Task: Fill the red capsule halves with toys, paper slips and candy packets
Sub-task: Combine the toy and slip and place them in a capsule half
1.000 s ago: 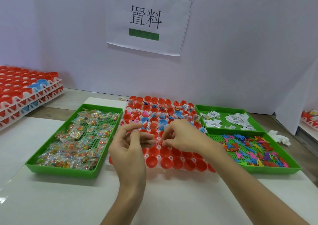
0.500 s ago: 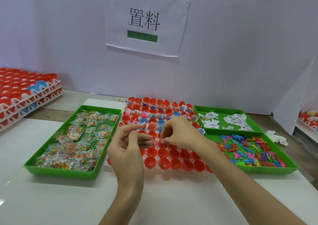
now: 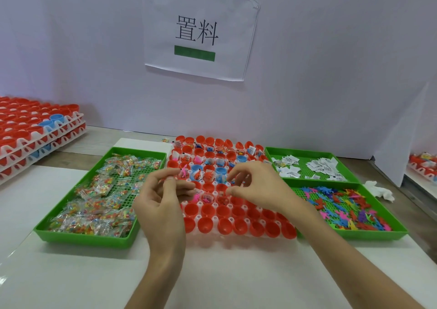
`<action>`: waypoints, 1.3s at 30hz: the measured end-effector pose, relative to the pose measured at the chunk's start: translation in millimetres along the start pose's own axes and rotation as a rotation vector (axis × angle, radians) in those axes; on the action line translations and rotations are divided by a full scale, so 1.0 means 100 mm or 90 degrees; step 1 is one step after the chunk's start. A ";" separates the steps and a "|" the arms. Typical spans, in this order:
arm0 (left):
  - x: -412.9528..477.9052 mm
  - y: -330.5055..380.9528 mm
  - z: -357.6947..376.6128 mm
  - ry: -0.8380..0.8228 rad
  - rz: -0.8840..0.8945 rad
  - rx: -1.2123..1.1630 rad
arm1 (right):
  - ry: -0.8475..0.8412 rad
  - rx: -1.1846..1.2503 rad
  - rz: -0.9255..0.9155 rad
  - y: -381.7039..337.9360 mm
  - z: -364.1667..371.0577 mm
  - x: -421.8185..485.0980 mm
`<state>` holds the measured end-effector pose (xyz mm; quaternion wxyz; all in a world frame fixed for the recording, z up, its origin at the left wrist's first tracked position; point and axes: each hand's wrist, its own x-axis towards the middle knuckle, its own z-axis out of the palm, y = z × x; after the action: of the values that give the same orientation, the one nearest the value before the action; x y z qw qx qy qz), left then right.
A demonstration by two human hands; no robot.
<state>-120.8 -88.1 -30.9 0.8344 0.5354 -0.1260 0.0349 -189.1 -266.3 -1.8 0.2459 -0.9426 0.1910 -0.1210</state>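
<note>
Red capsule halves (image 3: pixel 208 210) by the grips are getting toys (image 3: pixel 183 172). Left grip (image 3: pixel 160 197) pinches a small red thing (image 3: pixel 163 180); right grip (image 3: pixel 257 186), cannot tell. Next, drop it in.

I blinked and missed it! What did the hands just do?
The right hand lifted its fingertips slightly off the red capsule halves, drawing away from the left hand, which keeps pinching a small piece. The green trays stayed put.
</note>
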 end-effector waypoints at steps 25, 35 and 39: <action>0.83 -0.14 -0.80 -0.135 0.010 0.751 | 0.123 -0.101 0.322 1.47 -0.47 0.30; 0.83 -0.12 -0.80 -0.023 0.181 0.608 | 0.305 0.061 0.263 1.43 -0.57 0.14; 0.81 -0.11 -0.79 -0.018 0.221 0.553 | 0.304 0.075 0.248 1.40 -0.62 0.05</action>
<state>-27.1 -27.8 -52.1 0.5130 0.8065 -0.1991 0.2164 -246.7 -407.0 -19.9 0.2667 -0.8173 0.4130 -0.3005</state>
